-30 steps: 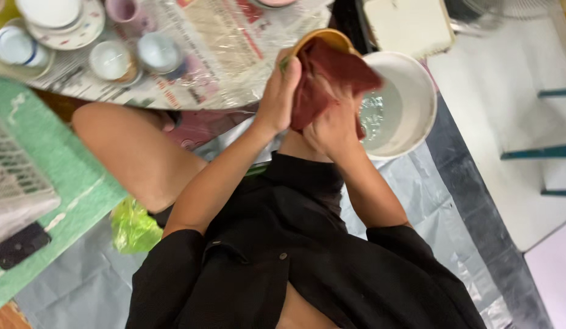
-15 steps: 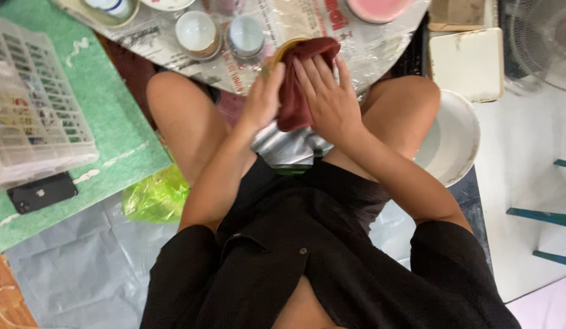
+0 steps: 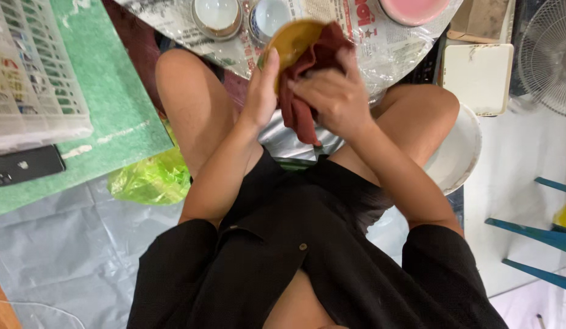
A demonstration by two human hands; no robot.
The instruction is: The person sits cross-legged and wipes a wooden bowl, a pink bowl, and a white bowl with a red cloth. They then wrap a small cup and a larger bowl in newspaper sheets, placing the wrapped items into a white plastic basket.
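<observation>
L hand (image 3: 261, 91) is clamped on the near-left edge of a small yellow-brown bowl (image 3: 292, 39), thumb up along its rim, bowl tilted on edge w/ its hollow facing the person. R hand (image 3: 331, 94) is closed on a dark red cloth (image 3: 307, 79), pressing it against the bowl's right side; the cloth drapes over the rim and hangs down betw. the two hands. Both hands close together, held above the knees, just near of the table edge.

Far side: a round table covered w/ newspaper under clear plastic (image 3: 380, 42). On it, two small white cups w/ dark rims (image 3: 217, 13) just far-left of the bowl, and a pink dish (image 3: 414, 9) to the far right.

Right of the knees: a white basin (image 3: 456, 149) on the floor, partly hidden by the leg; beyond it a white square lid or tray (image 3: 478, 76) and a white fan (image 3: 548, 55).

Left: green mat (image 3: 106, 122) w/ a white plastic basket (image 3: 30, 79) and a black phone (image 3: 25, 164). A yellow-green plastic bag (image 3: 152, 180) lies by the left thigh on a grey sheet (image 3: 69, 244).
</observation>
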